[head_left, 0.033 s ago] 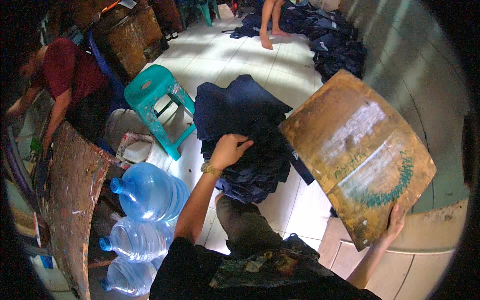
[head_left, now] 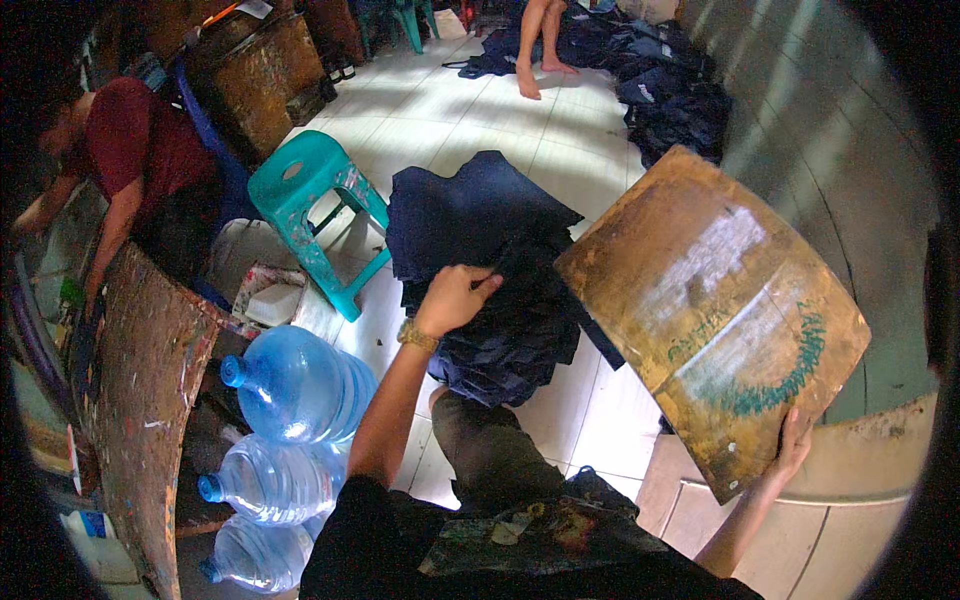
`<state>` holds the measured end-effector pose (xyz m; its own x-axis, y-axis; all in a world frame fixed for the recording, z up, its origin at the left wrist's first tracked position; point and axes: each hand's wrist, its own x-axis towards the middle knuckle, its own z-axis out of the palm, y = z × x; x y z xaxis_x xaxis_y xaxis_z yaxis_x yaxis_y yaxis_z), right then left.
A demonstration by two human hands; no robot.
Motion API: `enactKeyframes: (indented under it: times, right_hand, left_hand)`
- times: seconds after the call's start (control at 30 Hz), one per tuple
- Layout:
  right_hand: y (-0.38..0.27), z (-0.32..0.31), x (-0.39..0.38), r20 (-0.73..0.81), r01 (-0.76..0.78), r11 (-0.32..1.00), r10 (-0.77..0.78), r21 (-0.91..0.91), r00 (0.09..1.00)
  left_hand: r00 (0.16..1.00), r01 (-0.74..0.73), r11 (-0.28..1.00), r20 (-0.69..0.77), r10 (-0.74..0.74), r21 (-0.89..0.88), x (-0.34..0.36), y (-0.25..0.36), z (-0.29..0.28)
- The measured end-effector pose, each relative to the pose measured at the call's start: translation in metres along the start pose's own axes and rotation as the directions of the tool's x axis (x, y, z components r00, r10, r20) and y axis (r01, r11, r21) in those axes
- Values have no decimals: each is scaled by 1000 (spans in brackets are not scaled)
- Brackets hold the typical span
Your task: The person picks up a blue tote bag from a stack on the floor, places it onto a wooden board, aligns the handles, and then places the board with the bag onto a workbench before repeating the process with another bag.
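Observation:
In front of me lies a tall pile of navy cut fabric pieces (head_left: 481,210). My left hand (head_left: 465,298), with a watch on the wrist, is closed in a pinch on the fabric at the middle of the pile. My right hand (head_left: 792,445) grips the lower right edge of a worn wooden board (head_left: 720,300), stained with white and teal paint and held tilted to the right of the pile. A dark strip of fabric shows under the board's left edge.
A teal plastic stool (head_left: 300,185) stands left of the pile, above stacked water jugs (head_left: 295,385). A co-worker in maroon (head_left: 130,150) bends over a worn wooden panel (head_left: 130,400) at left. Another person's bare legs (head_left: 545,45) stand by dark garment heaps (head_left: 670,105). A wall runs along the right.
My left hand has shifted very slightly up and left. The board in my right hand has moved slightly down.

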<state>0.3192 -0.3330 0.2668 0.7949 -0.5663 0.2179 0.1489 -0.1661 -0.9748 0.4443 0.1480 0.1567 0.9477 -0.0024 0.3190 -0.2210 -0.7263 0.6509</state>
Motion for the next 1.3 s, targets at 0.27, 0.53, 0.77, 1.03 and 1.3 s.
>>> enactKeyframes:
  times: [0.27, 0.53, 0.77, 1.03, 1.3]
  right_hand:
    - [5, -29, 35, 13, 15, 998, -14, -67, 1000]
    - [-26, -34, 28, 43, -78, 983, 72, 165, 997]
    - [-67, 46, -12, 294, -344, 893, 259, 290, 920]
    - [79, 58, 21, 521, -419, 908, 352, 12, 777]
    - [69, 76, -3, 448, -392, 920, 359, -21, 819]
  left_hand:
    - [994, 82, 959, 89, -60, -271, 51, 5, -41]
    - [957, 154, 868, 291, -12, -471, 54, 32, -93]
    - [985, 25, 842, 156, 71, -538, 31, 84, -91]
    - [989, -57, 885, 98, 115, -462, -12, 74, -79]
    - [739, 663, 695, 91, -668, -279, -78, -28, -25]
